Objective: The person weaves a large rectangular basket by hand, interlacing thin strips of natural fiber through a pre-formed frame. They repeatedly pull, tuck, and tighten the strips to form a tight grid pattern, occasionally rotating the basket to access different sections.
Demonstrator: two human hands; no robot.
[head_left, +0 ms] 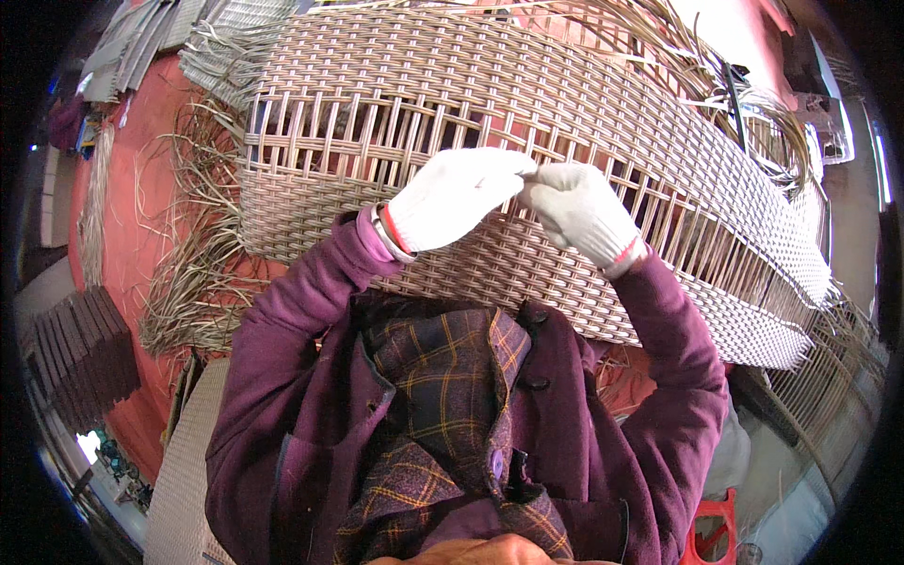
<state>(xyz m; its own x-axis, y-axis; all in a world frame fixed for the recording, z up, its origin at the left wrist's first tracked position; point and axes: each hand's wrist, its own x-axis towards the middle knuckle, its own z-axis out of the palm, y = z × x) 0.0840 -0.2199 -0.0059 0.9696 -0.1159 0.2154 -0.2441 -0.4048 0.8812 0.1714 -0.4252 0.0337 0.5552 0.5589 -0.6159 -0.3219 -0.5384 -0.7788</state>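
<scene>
- Woven panel: it lies across the upper half of the head view, directly ahead of your chest, with its long axis running from upper left down to lower right. The near edge curves toward you.
- The weave is tight along the near and far bands. A stretch of open uprights runs along the middle, where the cross strands are missing.
- Left hand: gloved in white, pinched closed on a thin weaving strand at the open band.
- Right hand: also gloved, closed on the same strand, fingertips touching those of the left.
- Step in hand, as judged: you are threading a cross strand through the uprights of the open band.
- Next move, as judged: it calls for keeping the strand taut and passing it alternately over and under the neighbouring uprights, along the long axis.
- Surroundings: loose strands lie piled on the red floor to your left.
</scene>
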